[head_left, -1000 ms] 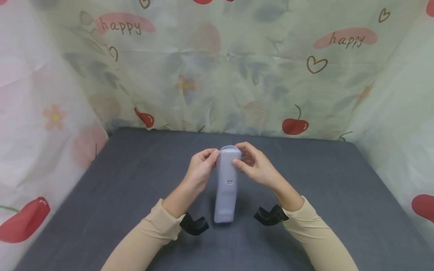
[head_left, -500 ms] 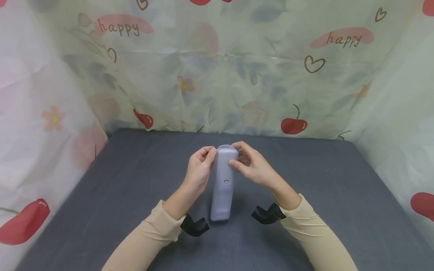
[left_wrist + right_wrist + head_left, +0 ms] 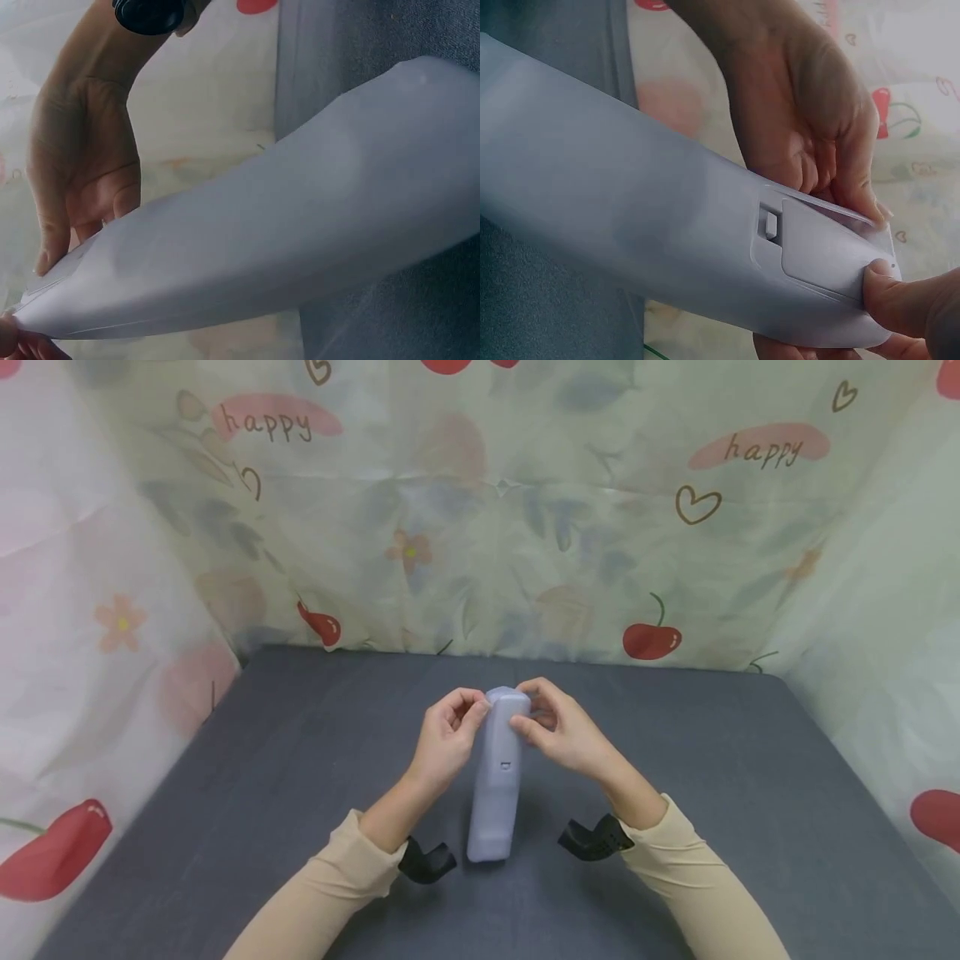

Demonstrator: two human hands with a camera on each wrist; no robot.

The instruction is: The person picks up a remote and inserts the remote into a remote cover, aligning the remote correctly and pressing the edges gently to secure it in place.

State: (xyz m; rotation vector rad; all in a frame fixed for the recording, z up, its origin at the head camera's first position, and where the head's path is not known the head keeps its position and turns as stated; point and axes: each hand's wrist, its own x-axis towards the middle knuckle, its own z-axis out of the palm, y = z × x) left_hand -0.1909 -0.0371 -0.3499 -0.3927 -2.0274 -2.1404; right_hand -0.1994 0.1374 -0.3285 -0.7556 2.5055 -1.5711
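Observation:
Both hands hold the far end of a long, pale lavender-white plastic device (image 3: 497,793), which slants up from the dark table in the head view. Its exact kind cannot be told. My right hand (image 3: 567,732) grips this end, thumb (image 3: 889,296) on the face and fingers partly hidden behind. My left hand (image 3: 445,735) has its thumb and fingertips together at the left edge of the same end. In the right wrist view, a panel (image 3: 829,247) with a small latch (image 3: 771,223) is set in the device. A narrow gap shows beside the panel, near the left fingertips.
A dark grey cloth covers the table (image 3: 315,752). Patterned curtains (image 3: 555,560) with cherries and flowers stand behind and on both sides. Black curved wrist mounts (image 3: 429,862) stick out inward from both beige sleeves (image 3: 330,868).
The left fingertips have shifted slightly right and down against the device's edge, with the fingers more arched. The device's near end has dipped slightly; the right hand keeps its grip.

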